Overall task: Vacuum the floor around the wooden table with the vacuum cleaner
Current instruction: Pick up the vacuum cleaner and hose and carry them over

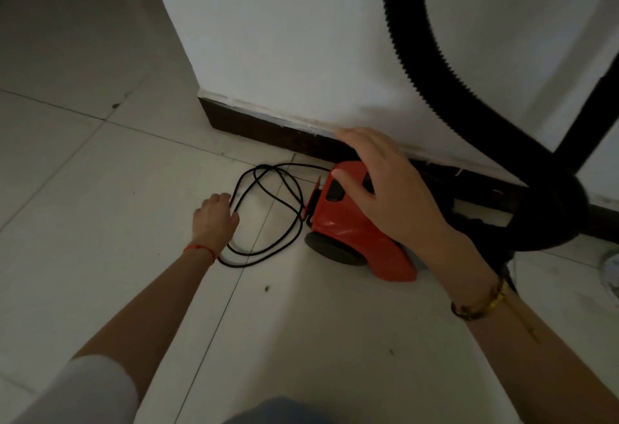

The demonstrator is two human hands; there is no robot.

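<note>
A red vacuum cleaner [348, 226] with black wheels lies on the pale tiled floor beside a white wall. Its black power cord [268, 212] lies in loose loops on the tiles to its left. A thick black ribbed hose [415, 65] arcs up along the wall from the vacuum's right end. My right hand [385, 186] hovers over the vacuum's top with fingers spread, the thumb by a dark button. My left hand [214, 219] reaches down to the cord loops, fingers curled at the cord; whether they grip it I cannot tell.
A dark skirting board [261, 129] runs along the foot of the white wall [284, 38], whose corner juts out at the left. Pale floor tiles [100, 189] stretch to the left and toward me. A black tube [589, 122] leans at the right.
</note>
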